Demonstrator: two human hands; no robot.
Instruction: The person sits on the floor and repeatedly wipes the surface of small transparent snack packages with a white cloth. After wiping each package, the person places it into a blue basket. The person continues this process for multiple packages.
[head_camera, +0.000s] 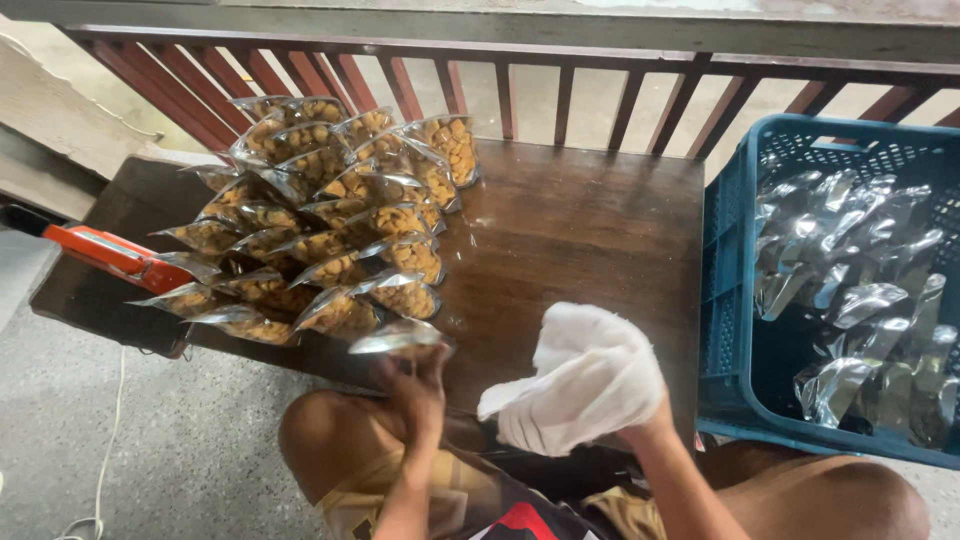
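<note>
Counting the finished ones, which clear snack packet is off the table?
The clear snack packet pinched in the left hand, nearest the person; the other packets lie on the wooden table.

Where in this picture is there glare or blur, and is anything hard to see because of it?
In the head view, glare shines off the clear snack bags and the silvery bags in the blue crate, hiding what those hold; the dark wooden table shows soft reflections; the right hand, wrapped in white cloth, looks slightly blurred; the left hand holds one shiny bag.

Dark wooden table (580, 230), rows of clear snack packets (330, 230) on its left half, orange sealer (115, 252) at left edge
</note>
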